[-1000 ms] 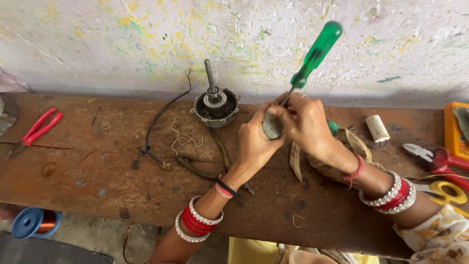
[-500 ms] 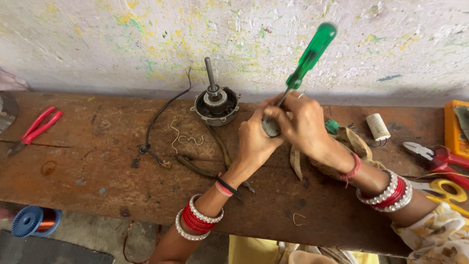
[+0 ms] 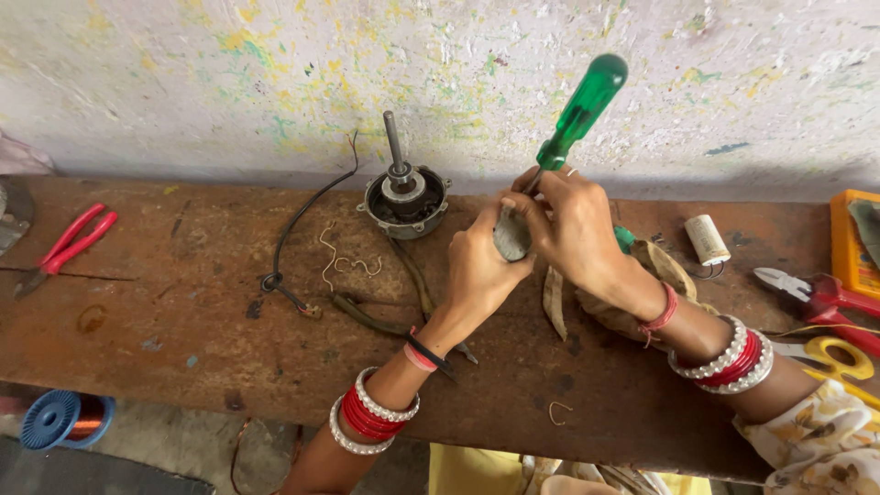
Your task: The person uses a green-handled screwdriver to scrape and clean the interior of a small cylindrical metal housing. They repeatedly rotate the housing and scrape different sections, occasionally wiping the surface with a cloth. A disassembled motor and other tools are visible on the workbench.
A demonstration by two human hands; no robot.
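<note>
left hand (image 3: pixel 481 270): clamped on a small grey metal part (image 3: pixel 511 236)
right hand (image 3: pixel 573 225): gripping green screwdriver (image 3: pixel 579 115), tip at the part
motor housing (image 3: pixel 404 194): on tabletop (image 3: pixel 183 339), just beside

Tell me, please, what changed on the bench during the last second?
Very little. The green-handled screwdriver tilted slightly in the right hand; the left hand kept gripping the small grey part. The motor housing and red pliers stayed put.

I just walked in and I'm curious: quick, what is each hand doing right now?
Left hand: closed around a small grey metal part.
Right hand: closed on the green-handled screwdriver, its tip at that part.
</note>
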